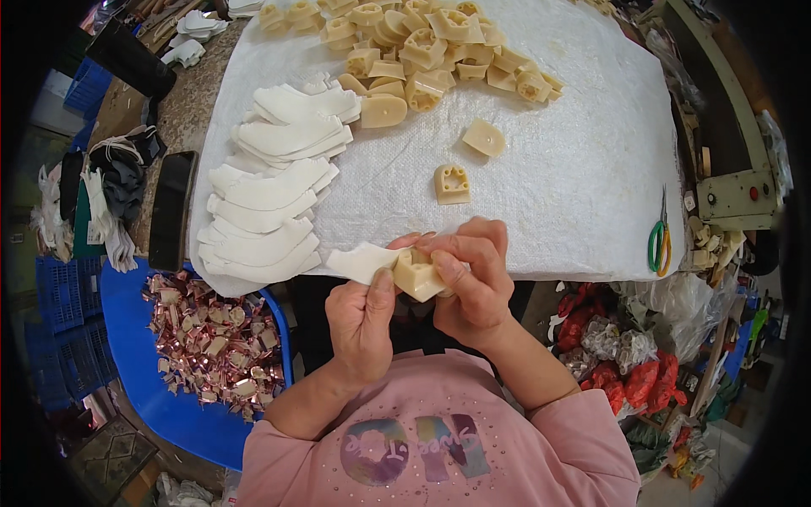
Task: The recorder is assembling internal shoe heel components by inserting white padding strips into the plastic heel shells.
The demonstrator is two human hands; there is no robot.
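Note:
Close to my body, at the table's near edge, my two hands hold a beige plastic shoe heel with a hollow top. A curved white sheet piece lies against its left side and sticks out to the left. My left hand pinches the heel and the white piece, thumb in front. From the right, my right hand grips the heel, fingers bent over its top; some fingertips are hidden. Two loose heels, one hollow side up and one flat side up, lie farther out on the table.
Stacked white curved pieces line the cloth's left side, beside a black phone. A heap of heels is at the back. Scissors lie at the right edge. A blue tub holds pink metallic pieces.

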